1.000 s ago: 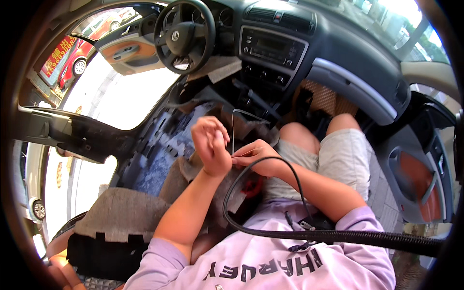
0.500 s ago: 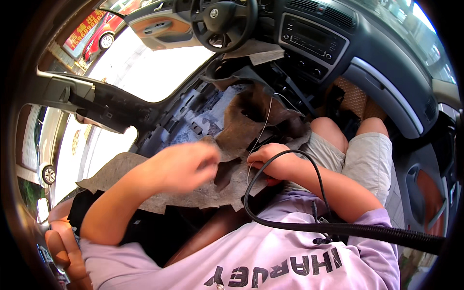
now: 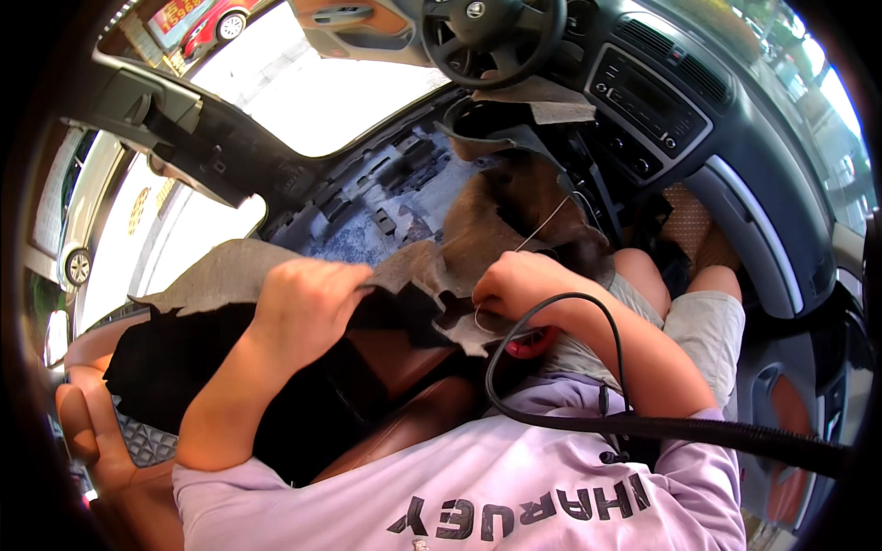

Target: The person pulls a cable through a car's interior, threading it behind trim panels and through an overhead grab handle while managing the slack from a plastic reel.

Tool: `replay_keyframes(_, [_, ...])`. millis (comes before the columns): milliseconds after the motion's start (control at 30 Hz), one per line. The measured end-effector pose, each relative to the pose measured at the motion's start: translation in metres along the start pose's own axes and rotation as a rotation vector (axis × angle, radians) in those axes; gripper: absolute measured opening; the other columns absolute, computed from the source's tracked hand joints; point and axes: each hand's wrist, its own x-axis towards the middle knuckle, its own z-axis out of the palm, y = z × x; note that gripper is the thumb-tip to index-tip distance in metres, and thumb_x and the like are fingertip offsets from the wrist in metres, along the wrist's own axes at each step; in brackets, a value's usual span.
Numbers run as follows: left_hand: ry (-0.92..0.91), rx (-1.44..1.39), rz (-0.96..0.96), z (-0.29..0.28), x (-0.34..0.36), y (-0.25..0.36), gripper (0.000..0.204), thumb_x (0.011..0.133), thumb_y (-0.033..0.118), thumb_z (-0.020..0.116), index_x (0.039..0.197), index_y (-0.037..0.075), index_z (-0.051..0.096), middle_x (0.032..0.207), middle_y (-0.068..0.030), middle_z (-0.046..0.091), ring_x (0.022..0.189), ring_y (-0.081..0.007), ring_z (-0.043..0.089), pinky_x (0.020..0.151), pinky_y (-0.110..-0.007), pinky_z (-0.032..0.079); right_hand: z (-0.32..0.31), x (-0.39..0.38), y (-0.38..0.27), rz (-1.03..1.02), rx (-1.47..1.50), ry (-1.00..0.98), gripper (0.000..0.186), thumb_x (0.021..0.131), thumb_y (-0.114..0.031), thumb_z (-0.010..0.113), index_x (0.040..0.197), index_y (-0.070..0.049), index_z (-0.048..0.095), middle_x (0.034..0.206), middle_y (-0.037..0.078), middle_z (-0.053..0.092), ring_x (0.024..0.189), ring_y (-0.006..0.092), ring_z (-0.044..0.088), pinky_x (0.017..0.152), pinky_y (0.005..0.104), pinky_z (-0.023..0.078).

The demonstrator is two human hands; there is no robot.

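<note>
A large piece of car carpet (image 3: 222, 274) with grey-brown felt backing lies loose and folded across the stripped car floor. My left hand (image 3: 308, 301) is closed on its raised edge, and dark material shows beneath that edge. My right hand (image 3: 516, 286) is pinched at a torn or cut-out part of the same carpet. A thin pale wire (image 3: 544, 223) runs past the right hand's fingers; whether they hold it too is hidden. Just under my right wrist is a red rounded thing (image 3: 533, 343), mostly covered.
Bare bluish floor metal (image 3: 381, 219) lies toward the open driver's door. Ahead are the steering wheel (image 3: 494, 32) and dashboard (image 3: 767, 156). A thick black cable (image 3: 707, 436) loops over my right forearm. Brown seat parts (image 3: 404, 432) lie near my left side.
My left hand has gone from a blurred sweep above the carpet to gripping its edge. The near carpet edge has been lifted away, exposing dark and brown surfaces. The view has shifted.
</note>
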Motion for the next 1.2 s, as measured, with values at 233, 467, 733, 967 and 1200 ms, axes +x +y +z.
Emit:
replay_keyframes(233, [0.162,-0.057,-0.146,0.011,0.027,0.003,0.019,0.081,0.011,0.082,0.100,0.008,0.078,0.080,-0.0138,0.074,0.075,-0.0337,0.072,0.068,-0.042,0.056,0.004,0.056,-0.020,-0.103,0.510,-0.072,0.018,0.089,-0.019,0.074,0.101,-0.006,0.078,0.098,0.020,0.076,0.089,0.0352,0.073,0.082,0.0400,0.056])
replay_keyframes(467, [0.409,0.042,0.019,-0.030,0.057,-0.032,0.010,0.086,0.008,0.082,0.095,0.007,0.078,0.084,-0.0104,0.077,0.075,-0.0239,0.076,0.065,-0.031,0.059,0.004,0.073,-0.018,-0.005,0.330,-0.524,0.023,0.094,-0.025,0.073,0.106,-0.006,0.078,0.093,0.015,0.076,0.090,0.0267,0.071,0.084,0.0374,0.053])
replay_keyframes(733, [0.902,-0.262,-0.269,-0.116,-0.004,-0.069,0.014,0.104,0.010,0.067,0.108,-0.001,0.073,0.080,-0.0045,0.069,0.068,-0.0075,0.061,0.064,-0.023,0.050,-0.013,0.069,-0.027,0.070,0.375,-0.500,0.024,0.095,-0.016,0.069,0.115,-0.007,0.079,0.086,0.006,0.078,0.076,0.0126,0.069,0.076,0.0324,0.055])
replay_keyframes(967, [-1.142,-0.797,-0.381,-0.132,-0.024,-0.019,0.030,0.106,0.022,0.059,0.123,0.001,0.072,0.100,-0.0109,0.079,0.085,-0.0191,0.076,0.080,-0.032,0.060,-0.004,0.067,-0.019,0.062,0.330,-0.476,0.027,0.095,-0.034,0.075,0.110,-0.012,0.081,0.088,0.011,0.077,0.079,0.0214,0.069,0.079,0.0377,0.052])
replay_keyframes(1200, [-0.351,-0.775,-0.465,0.138,-0.084,0.063,0.032,0.108,0.016,0.055,0.136,0.004,0.062,0.116,-0.0158,0.073,0.103,-0.0275,0.071,0.090,-0.039,0.056,0.010,0.057,-0.027,-0.018,0.164,-0.409,0.026,0.090,-0.023,0.071,0.113,-0.016,0.081,0.100,0.015,0.078,0.092,0.0334,0.074,0.086,0.0406,0.057])
